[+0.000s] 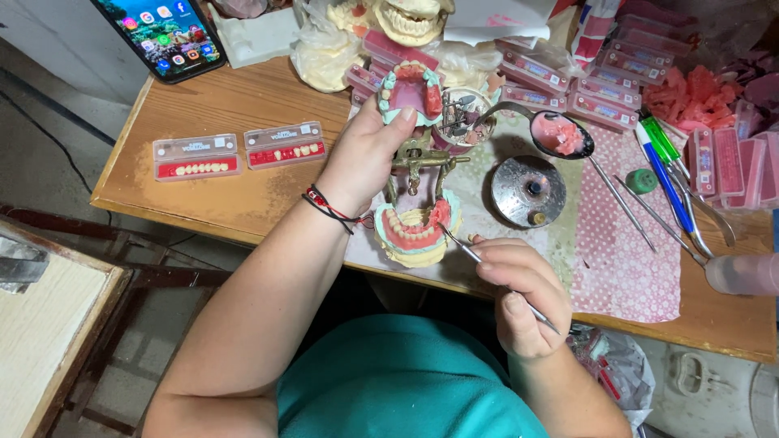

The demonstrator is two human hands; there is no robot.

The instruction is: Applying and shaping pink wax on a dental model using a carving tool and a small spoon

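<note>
Fingers of the right hand [519, 296] pinch a metal tool [497, 277]; left hand [365, 158] grips the articulator [415, 162].

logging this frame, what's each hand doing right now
left hand: closed on the upper denture model
right hand: closed on a thin metal tool

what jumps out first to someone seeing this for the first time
Mid-table, a hinged model of false teeth in pink wax stands open. The left hand holds back its upper half, and the right hand puts a thin metal tool to the lower teeth. To the left lie two flat cards of spare teeth; at right a spoon holds pink wax and small pink boxes are piled at the back.
</note>
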